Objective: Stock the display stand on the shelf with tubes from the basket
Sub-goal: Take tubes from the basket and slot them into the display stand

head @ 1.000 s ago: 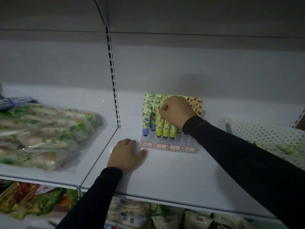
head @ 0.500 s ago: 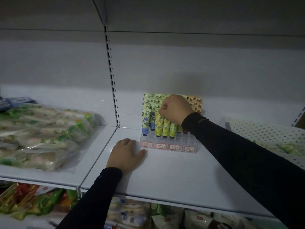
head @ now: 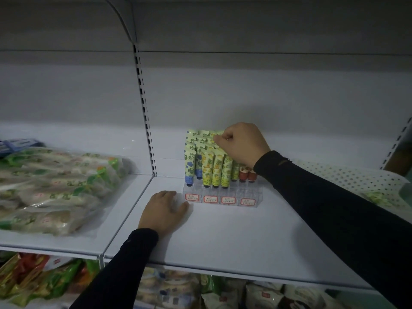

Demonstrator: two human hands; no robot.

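At the far middle of the white shelf (head: 223,237), the right hand (head: 242,144) is curled into a loose fist over the top of the tubes (head: 207,161), its fingertips pinching the crimped upper edge of one yellow-green tube in a back row; its dark sleeve (head: 330,201) reaches in from the near right. The left hand (head: 163,208) lies palm down on the shelf, fingers together and slightly bent, thumb tip just beside the left front corner of the clear display stand (head: 220,198). That stand sits against the back wall, four red-bordered labels along its front. Tubes stand upright in it: blue-flowered ones on the left, yellow and green ones in the middle, red-capped ones on the right, partly hidden by the wrist. Its front right slots look empty. Bare shelf lies open near and right of the stand up to the front lip. A perforated white basket (head: 347,177) rests at the right edge, something greenish inside. Bagged goods (head: 55,186) fill the left shelf bay.
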